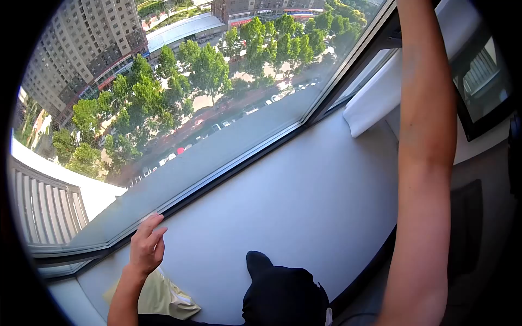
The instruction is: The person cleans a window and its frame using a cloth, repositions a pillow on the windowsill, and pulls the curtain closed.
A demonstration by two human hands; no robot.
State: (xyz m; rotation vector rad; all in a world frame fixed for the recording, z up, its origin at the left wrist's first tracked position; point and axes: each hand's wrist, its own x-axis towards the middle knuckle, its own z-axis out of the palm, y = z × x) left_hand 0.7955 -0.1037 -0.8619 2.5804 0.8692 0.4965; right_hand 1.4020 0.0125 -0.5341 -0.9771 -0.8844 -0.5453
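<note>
Apparently, right hand beyond top edge.

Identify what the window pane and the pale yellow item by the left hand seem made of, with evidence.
Window pane: almost certainly glass, smooth, transparent; trees show through it.
Pale yellow item: probably fabric, matte, with soft creases; fibre unclear.

No legible text; red strips (243, 22) on the far buildings (89, 46), perhaps signs, too small.
</note>
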